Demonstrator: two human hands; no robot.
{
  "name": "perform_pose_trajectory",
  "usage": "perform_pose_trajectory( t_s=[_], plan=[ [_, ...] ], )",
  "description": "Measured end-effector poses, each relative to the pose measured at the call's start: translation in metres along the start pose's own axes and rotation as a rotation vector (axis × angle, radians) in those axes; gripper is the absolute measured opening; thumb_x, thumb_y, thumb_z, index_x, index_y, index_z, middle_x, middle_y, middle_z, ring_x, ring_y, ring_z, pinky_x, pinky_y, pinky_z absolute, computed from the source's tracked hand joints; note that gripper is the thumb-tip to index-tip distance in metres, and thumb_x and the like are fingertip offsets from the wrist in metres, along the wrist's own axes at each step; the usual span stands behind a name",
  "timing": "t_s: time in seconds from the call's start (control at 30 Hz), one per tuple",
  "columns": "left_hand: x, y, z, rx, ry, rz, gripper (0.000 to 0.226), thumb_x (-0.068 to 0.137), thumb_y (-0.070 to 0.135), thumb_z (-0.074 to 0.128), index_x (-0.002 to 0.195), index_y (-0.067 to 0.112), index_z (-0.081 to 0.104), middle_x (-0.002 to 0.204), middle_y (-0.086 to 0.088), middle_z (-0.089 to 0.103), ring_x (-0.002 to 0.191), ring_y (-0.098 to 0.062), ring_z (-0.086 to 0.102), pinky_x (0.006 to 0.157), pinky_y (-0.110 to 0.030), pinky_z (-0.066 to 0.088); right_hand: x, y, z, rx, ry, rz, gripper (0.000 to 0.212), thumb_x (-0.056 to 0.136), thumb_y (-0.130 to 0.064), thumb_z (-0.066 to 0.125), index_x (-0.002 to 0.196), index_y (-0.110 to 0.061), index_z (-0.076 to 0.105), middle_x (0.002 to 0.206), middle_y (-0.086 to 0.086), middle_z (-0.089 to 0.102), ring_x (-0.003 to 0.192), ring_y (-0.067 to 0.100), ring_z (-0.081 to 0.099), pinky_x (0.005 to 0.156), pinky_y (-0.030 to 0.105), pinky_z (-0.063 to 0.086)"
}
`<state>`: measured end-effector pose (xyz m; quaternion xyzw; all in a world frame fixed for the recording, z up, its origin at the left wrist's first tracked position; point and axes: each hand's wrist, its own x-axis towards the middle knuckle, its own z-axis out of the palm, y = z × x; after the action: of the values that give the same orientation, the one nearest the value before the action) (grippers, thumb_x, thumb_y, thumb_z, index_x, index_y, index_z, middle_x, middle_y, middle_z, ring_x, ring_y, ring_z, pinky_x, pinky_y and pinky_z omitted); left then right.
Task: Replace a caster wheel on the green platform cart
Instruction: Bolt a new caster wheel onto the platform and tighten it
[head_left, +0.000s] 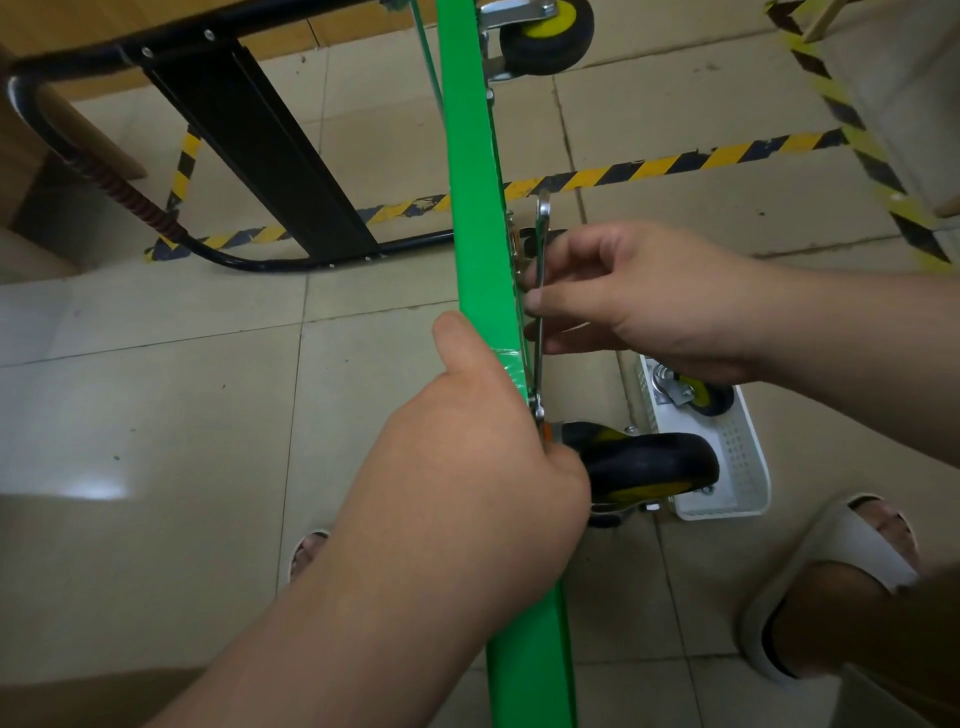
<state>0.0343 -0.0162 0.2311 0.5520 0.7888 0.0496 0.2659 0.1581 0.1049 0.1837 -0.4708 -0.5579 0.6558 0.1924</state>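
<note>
The floor (156, 395) is glossy beige tile with dark grout lines, crossed by worn yellow-and-black hazard tape (675, 166). The green platform cart (472, 208) stands on its edge, a smooth green band running up the middle of the view, with its black tubular handle (67, 150) folded out to the left. The left hand (467, 457) wraps its grip around the deck edge, thumb flat on the green face, just beside a black rubber caster wheel (649, 462) with a yellow hub. The right hand (639, 296) pinches a slim shiny metal wrench (540, 291) held along the cart's underside; its lower end seems to sit at the caster's mounting plate, though the left hand hides the joint. A white perforated plastic basket (737, 467) on the floor holds a spare caster (691, 392).
</note>
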Motion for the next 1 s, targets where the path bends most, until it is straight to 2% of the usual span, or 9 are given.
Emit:
perform_pose_trajectory(
  t_s=[0.1, 0.23, 0.37, 0.47, 0.6, 0.7, 0.87, 1.0],
  plan=[
    [-0.001, 0.001, -0.002, 0.007, 0.006, 0.009, 0.052, 0.089, 0.038, 0.061, 0.115, 0.029, 0.017, 0.083, 0.002, 0.053, 0.051, -0.009, 0.051, 0.028, -0.013, 0.031, 0.003, 0.002, -0.003, 0.034, -0.018, 0.041, 0.012, 0.091, -0.007, 0.070, 0.102, -0.007, 0.066, 0.114, 0.020, 0.072, 0.099, 0.027, 0.074, 0.080, 0.032, 0.063],
    [-0.003, 0.004, -0.004, 0.041, 0.033, 0.051, 0.039, 0.086, 0.040, 0.061, 0.088, 0.031, 0.023, 0.066, -0.003, 0.056, 0.049, -0.012, 0.055, 0.037, -0.017, 0.032, 0.013, 0.012, 0.000, 0.055, 0.022, 0.104, 0.021, 0.093, -0.011, 0.069, 0.113, -0.006, 0.062, 0.110, 0.020, 0.073, 0.095, 0.028, 0.076, 0.081, 0.040, 0.063],
    [-0.004, 0.004, -0.005, 0.041, 0.056, 0.058, 0.041, 0.087, 0.041, 0.059, 0.083, 0.030, 0.019, 0.065, -0.004, 0.056, 0.052, -0.012, 0.057, 0.041, -0.019, 0.032, 0.021, 0.024, 0.003, 0.055, 0.045, 0.230, 0.019, 0.098, -0.013, 0.063, 0.110, 0.001, 0.063, 0.102, 0.020, 0.075, 0.090, 0.026, 0.077, 0.077, 0.035, 0.064],
    [-0.006, 0.005, -0.007, 0.035, 0.053, 0.073, 0.039, 0.087, 0.041, 0.057, 0.080, 0.033, 0.020, 0.066, -0.002, 0.054, 0.055, -0.011, 0.056, 0.043, -0.020, 0.031, 0.026, 0.033, 0.005, 0.151, 0.069, 0.394, 0.021, 0.099, -0.010, 0.061, 0.111, 0.007, 0.063, 0.093, 0.020, 0.076, 0.084, 0.025, 0.078, 0.071, 0.030, 0.064],
    [-0.008, 0.007, -0.010, 0.004, 0.048, 0.089, 0.041, 0.088, 0.041, 0.056, 0.076, 0.038, 0.018, 0.064, 0.001, 0.051, 0.052, -0.008, 0.051, 0.042, -0.016, 0.026, 0.024, 0.043, 0.007, 0.227, 0.057, 0.603, 0.021, 0.101, -0.008, 0.057, 0.112, 0.009, 0.061, 0.080, 0.017, 0.075, 0.070, 0.020, 0.076, 0.066, 0.030, 0.063],
    [-0.008, 0.007, -0.010, 0.001, 0.064, 0.094, 0.044, 0.088, 0.041, 0.056, 0.076, 0.042, 0.014, 0.066, 0.002, 0.051, 0.054, -0.008, 0.051, 0.043, -0.018, 0.026, 0.022, 0.046, 0.007, 0.262, 0.027, 0.693, 0.020, 0.103, -0.008, 0.054, 0.110, 0.009, 0.061, 0.075, 0.020, 0.075, 0.060, 0.019, 0.073, 0.060, 0.028, 0.062],
    [-0.008, 0.006, -0.009, 0.009, 0.057, 0.101, 0.044, 0.088, 0.041, 0.056, 0.077, 0.044, 0.014, 0.067, 0.003, 0.051, 0.055, -0.007, 0.051, 0.043, -0.018, 0.025, 0.022, 0.043, 0.004, 0.247, 0.082, 0.672, 0.021, 0.104, -0.007, 0.051, 0.109, 0.011, 0.061, 0.072, 0.020, 0.074, 0.065, 0.022, 0.074, 0.062, 0.031, 0.062],
    [-0.006, 0.004, -0.006, 0.019, 0.071, 0.079, 0.039, 0.087, 0.041, 0.057, 0.080, 0.032, 0.020, 0.065, 0.001, 0.054, 0.054, -0.008, 0.053, 0.042, -0.019, 0.028, 0.018, 0.033, -0.003, 0.152, 0.184, 0.454, 0.017, 0.103, -0.007, 0.054, 0.108, 0.008, 0.060, 0.067, 0.015, 0.073, 0.062, 0.020, 0.075, 0.054, 0.026, 0.062]
  ],
)
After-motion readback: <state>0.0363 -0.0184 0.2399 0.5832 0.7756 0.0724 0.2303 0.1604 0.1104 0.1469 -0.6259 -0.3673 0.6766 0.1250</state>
